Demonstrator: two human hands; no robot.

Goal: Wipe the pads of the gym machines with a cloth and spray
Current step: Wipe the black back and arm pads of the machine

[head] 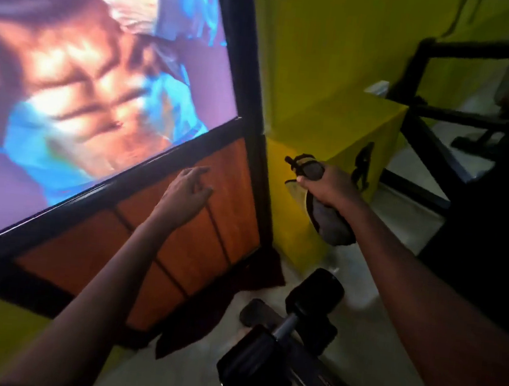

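Through the head camera, low and centre, I see my right hand (330, 184) wrapped in a tight fist around the one spray bottle (303, 159). It is pale yellowish with a small black trigger head poking out to the left. One grey cloth (334, 225), soft and bunched, is caught in the same grip and sags below the fist. The blur keeps me from telling where cloth ends and bottle begins.

My left hand (188, 186) reaches forward with its fingers straight and loosely spread, holding nothing. It sits over a glossy orange-brown wood panel (224, 171) crossed by thin dark grooves, but I cannot tell whether it touches.

Above the panel hangs one large, smooth poster (103, 69) in a black border, printed with a muscled torso on purple and blue.

At the bottom, two roller pads (315, 292), black, cylindrical and padded, sit one at each end of a short grey metal bar (285, 326) over the pale floor (360, 271).

Behind the bottle stands one bright yellow box (347, 124) bearing a black figure silhouette. At upper right is a black tubular frame (423, 140).
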